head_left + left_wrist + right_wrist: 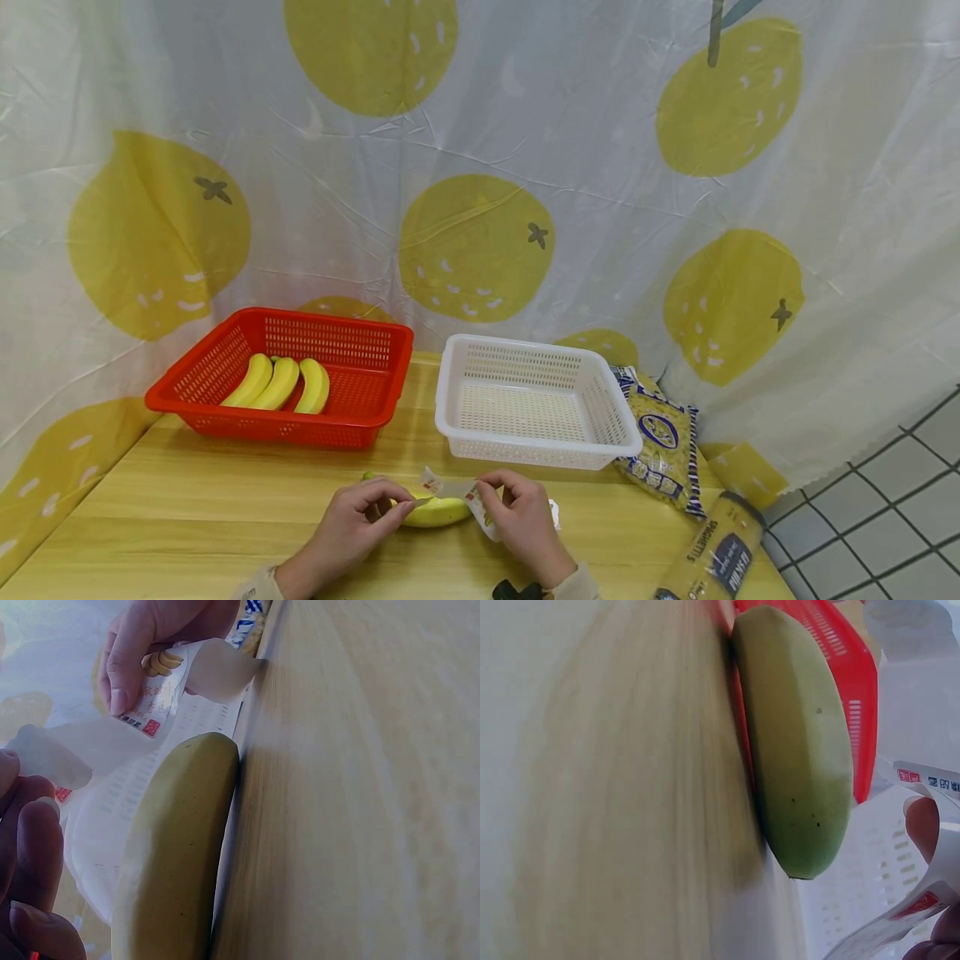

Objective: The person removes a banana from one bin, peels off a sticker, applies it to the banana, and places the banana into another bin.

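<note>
A yellow banana (pixel 437 513) with a greenish tip lies on the wooden table, beneath both hands. Above it, a thin whitish strip (pixel 120 746) printed with small bananas and red marks stretches from one hand to the other. My left hand (pixel 358 531) pinches one end between thumb and fingers. The other end, a curling printed label (pixel 480 510), is pinched by my right hand (pixel 522 518). In the right wrist view the banana (pixel 795 742) lies beside the curled strip (pixel 930 776), and only fingertips of the right hand show.
Behind on the left, a red basket (pixel 378 421) holds three bananas (pixel 279 385). A white basket (pixel 540 452) stands at the back right, beside a pasta bag (pixel 660 433). A spaghetti package (pixel 716 546) lies at the table's right edge. A lemon-print curtain (pixel 585 208) hangs behind.
</note>
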Demonstrator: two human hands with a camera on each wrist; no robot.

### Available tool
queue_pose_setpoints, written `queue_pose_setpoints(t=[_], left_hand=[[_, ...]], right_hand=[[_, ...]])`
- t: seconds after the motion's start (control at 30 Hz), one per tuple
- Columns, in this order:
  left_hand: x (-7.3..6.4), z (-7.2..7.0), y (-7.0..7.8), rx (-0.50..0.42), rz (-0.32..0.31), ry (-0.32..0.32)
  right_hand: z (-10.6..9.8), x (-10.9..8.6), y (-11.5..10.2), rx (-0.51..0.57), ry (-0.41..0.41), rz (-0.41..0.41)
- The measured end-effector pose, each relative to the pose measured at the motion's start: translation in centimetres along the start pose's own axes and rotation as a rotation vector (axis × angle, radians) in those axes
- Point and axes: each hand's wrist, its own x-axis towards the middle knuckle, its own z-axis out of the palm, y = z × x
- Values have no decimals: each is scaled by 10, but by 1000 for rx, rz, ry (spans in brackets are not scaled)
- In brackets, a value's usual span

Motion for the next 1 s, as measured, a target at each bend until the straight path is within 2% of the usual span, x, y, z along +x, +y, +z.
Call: queue_pose_setpoints(t=[0.1,0.27,0.43,0.67,0.9,1.0], left_hand=[[0,0,0,-4,28,1],[0,0,-1,-1,19,2],[1,-1,0,3,10,1],[1,-1,0,3,37,2],[0,-1,1,15,-35,3],[1,0,1,17,-32,8]], right_hand=[[-2,1,0,-10,2,-2],[-4,1,-1,-15,-10,-17],[-5,2,-1,-4,-8,6],[-7,2,1,-39,-16,24],[-7,3,3,-80,-7,17],[-8,3,3,-77,-10,23]])
